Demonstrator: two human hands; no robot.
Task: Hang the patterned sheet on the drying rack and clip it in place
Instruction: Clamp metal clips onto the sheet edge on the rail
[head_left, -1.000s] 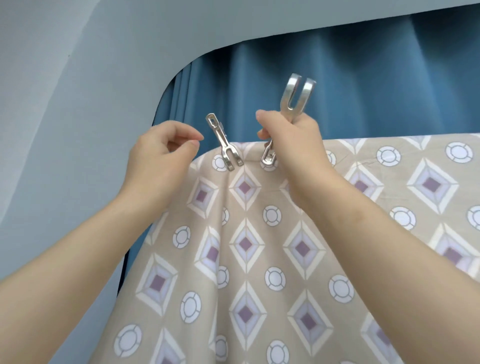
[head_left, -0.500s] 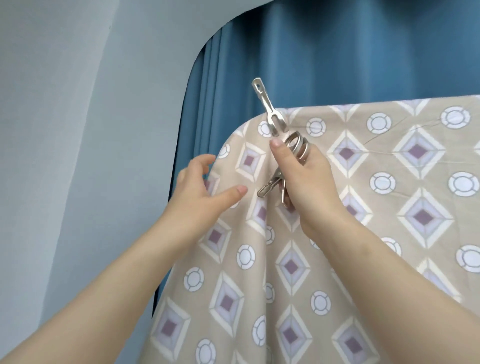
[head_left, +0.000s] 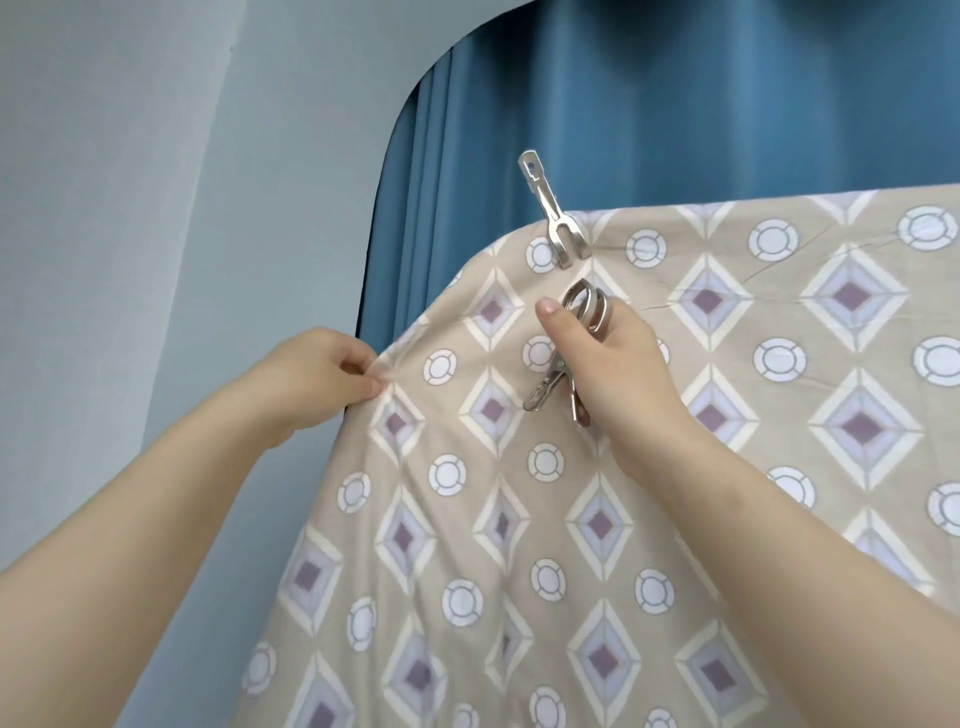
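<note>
One metal clip (head_left: 553, 218) bites the top edge of the patterned sheet (head_left: 571, 509). The sheet hangs across the right and near part of the view, and whatever carries it is hidden under the cloth. The left hand (head_left: 317, 379) pinches the sheet's left edge between thumb and fingers. The right hand (head_left: 618, 379), just below that clip, curls round a bunch of spare clips (head_left: 545, 387). Far behind hangs a blue curtain (head_left: 675, 93), and a pale grey wall (head_left: 156, 182) lies left.

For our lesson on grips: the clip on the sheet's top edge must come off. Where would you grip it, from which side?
Pinch the clip by its handles, which stick up above the sheet and lean left. Come from above: its jaws bite the edge below.
</note>
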